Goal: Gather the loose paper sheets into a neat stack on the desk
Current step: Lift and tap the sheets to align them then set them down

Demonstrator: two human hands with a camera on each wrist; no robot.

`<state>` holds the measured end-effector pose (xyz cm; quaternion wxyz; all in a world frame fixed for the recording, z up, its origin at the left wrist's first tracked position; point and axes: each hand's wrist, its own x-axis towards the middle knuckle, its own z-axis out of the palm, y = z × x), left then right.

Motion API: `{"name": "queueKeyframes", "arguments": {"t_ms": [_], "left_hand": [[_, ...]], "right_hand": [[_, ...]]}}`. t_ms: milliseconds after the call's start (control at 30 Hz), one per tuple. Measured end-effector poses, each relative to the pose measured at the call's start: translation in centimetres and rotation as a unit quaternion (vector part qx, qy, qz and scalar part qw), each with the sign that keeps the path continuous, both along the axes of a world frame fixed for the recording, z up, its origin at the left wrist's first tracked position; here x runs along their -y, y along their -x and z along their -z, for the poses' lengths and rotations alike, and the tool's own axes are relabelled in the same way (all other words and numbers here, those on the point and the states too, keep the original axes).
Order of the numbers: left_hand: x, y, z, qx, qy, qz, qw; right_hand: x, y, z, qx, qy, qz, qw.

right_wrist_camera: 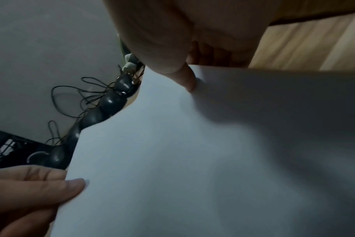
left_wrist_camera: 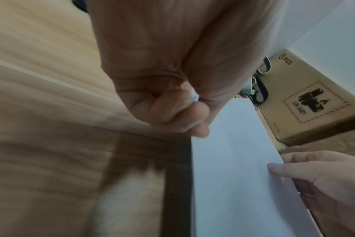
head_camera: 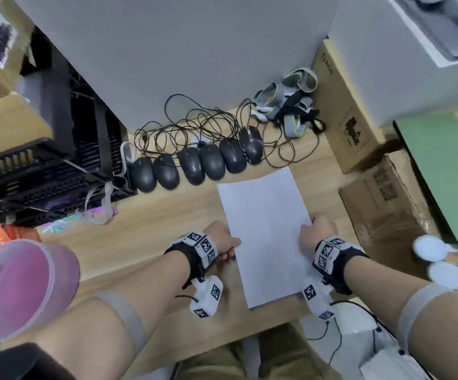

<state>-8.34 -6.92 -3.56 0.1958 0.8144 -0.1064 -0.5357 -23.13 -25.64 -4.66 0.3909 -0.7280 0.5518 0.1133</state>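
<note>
A stack of white paper sheets (head_camera: 266, 234) lies lengthwise on the wooden desk (head_camera: 151, 223), slightly raised between both hands. My left hand (head_camera: 226, 242) pinches the stack's left long edge, thumb on top and fingers underneath. My right hand (head_camera: 314, 229) pinches the right long edge the same way. In the left wrist view the paper (left_wrist_camera: 233, 176) runs past the curled left hand (left_wrist_camera: 172, 112), and the right hand (left_wrist_camera: 314, 176) holds the far edge. In the right wrist view the sheet (right_wrist_camera: 192, 152) bends under the right thumb (right_wrist_camera: 186, 77), with the left hand (right_wrist_camera: 36, 187) at the other edge.
A row of several black computer mice (head_camera: 194, 165) with tangled cables lies just behind the paper. Cardboard boxes (head_camera: 386, 204) stand at the right, a black crate (head_camera: 44, 174) and a pink tub (head_camera: 19, 286) at the left. Grey straps (head_camera: 288, 100) lie by the wall.
</note>
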Motion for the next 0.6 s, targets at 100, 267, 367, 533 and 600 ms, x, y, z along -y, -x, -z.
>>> {"name": "queueKeyframes", "arguments": {"t_ms": [100,267,367,533,600], "left_hand": [[2.3,1.0,0.2,-0.037,-0.013,-0.023,0.999],[5.9,1.7,1.3,-0.075,-0.043,-0.051,0.995],[7.7,2.0,1.5,-0.089,-0.052,-0.060,0.993],[9.6,2.7,1.3,-0.119,-0.049,-0.080,0.988],[9.8,3.1,1.3,-0.118,-0.059,-0.063,0.989]], "right_hand": [[1.2,0.9,-0.3,-0.035,0.005,0.013,0.999],[2.4,1.4,-0.5,-0.054,0.064,-0.032,0.996],[2.6,1.1,-0.5,-0.048,0.061,-0.089,0.993],[2.5,0.5,0.2,-0.092,0.042,-0.142,0.985],[2.7,0.4,0.3,-0.109,0.049,-0.144,0.982]]}}
